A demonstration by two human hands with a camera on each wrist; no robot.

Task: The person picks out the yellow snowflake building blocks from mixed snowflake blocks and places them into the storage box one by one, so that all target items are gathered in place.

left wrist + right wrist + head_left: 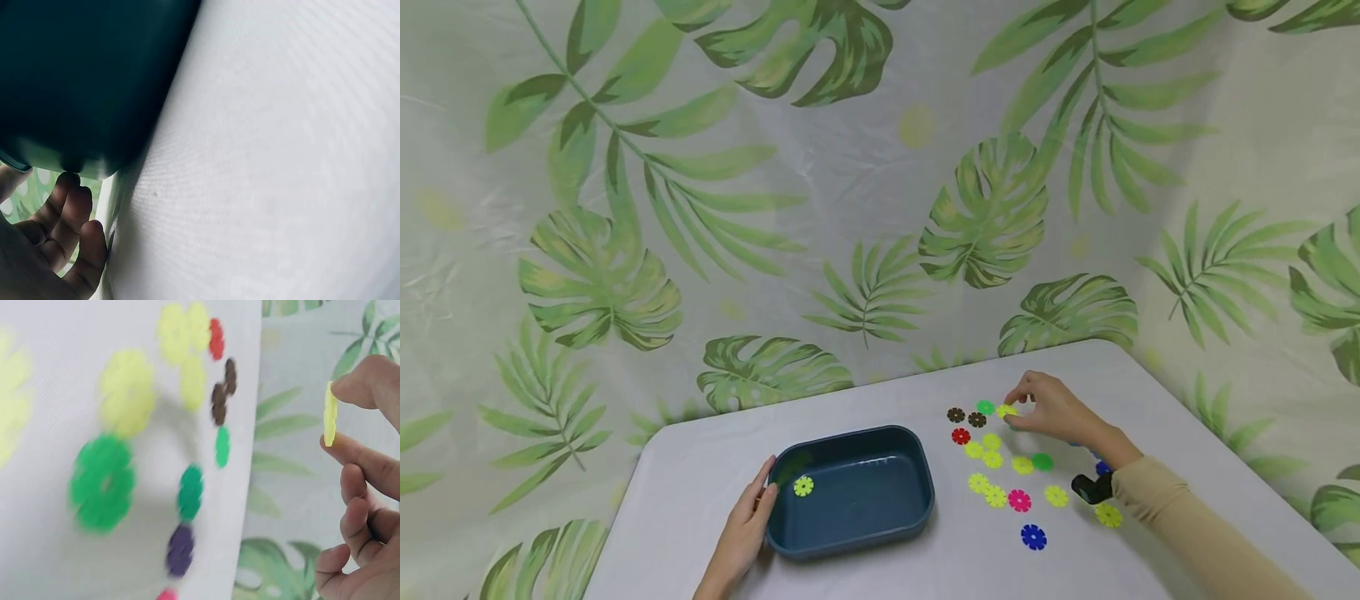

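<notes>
My right hand (pixel 1051 407) pinches a yellow notched snowflake disc (pixel 330 414) between thumb and fingertip, raised over the far part of the spread-out discs. The disc shows edge-on in the right wrist view. At the left, my left hand (pixel 743 527) grips the short side of a dark blue plastic basin (pixel 850 543), thumb at the rim and other fingers against the outer wall. One yellow-green disc (pixel 803 486) lies inside the basin near that hand. Just below the raised disc on the cloth is a bright green disc (pixel 985 407).
Right of the basin, loose discs lie scattered: brown (pixel 977 420), red (pixel 961 436), pink (pixel 1019 500), blue (pixel 1033 537), green (pixel 1042 462) and several yellow (pixel 1056 497). A black wrist camera (pixel 1092 488) hangs under the right sleeve. A leaf-patterned curtain (pixel 865 208) backs the white table (pixel 685 467).
</notes>
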